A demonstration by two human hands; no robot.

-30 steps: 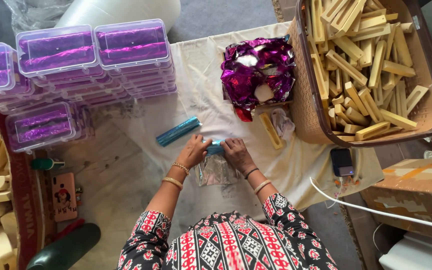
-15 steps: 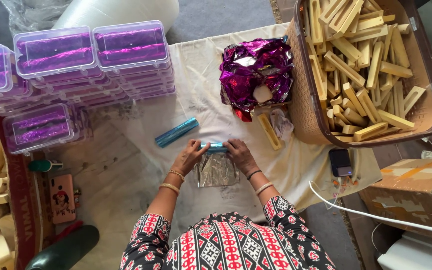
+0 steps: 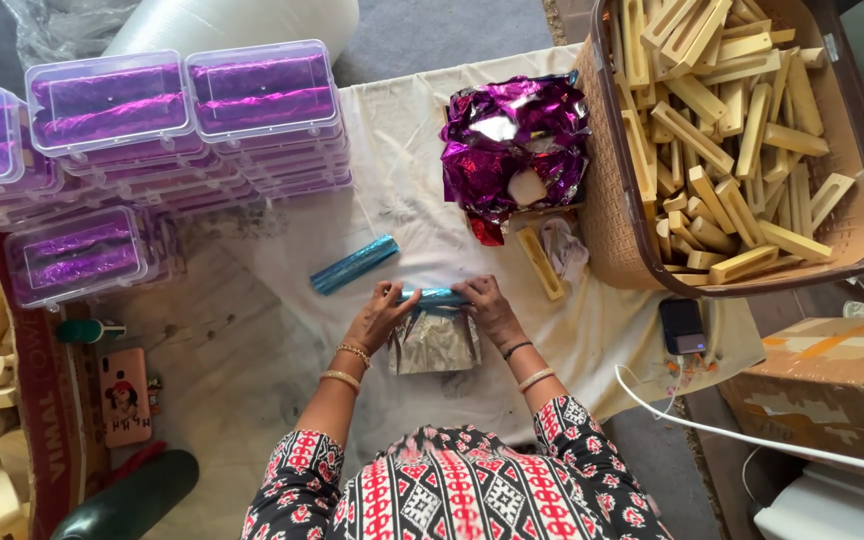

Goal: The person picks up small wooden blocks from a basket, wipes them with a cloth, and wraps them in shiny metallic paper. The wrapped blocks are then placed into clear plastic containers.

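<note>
Cream cloth covers the floor where the person sits, and both hands work at its near middle. Left hand and right hand have fingers curled down onto a blue foil-wrapped stick, one hand at each end. Its long axis runs side to side between the hands, ends pointing left and right. Just nearer the person than the stick, a silvery foil sheet lies flat, its far edge under the stick. Beyond the left hand, a finished blue roll lies slanted, its far end pointing up-right.

Far right of the right hand, a woven basket holds a jumble of pale wooden blocks. Beyond the right hand sits a crumpled heap of magenta foil, with one bare block lying on the cloth just short of it. Far left of the left hand, clear lidded boxes stacked in piles hold purple-wrapped sticks.

A second ago the hands sat together with little foil showing; since then the silvery sheet has spread toward the person and the stick lies at its far edge.
</note>
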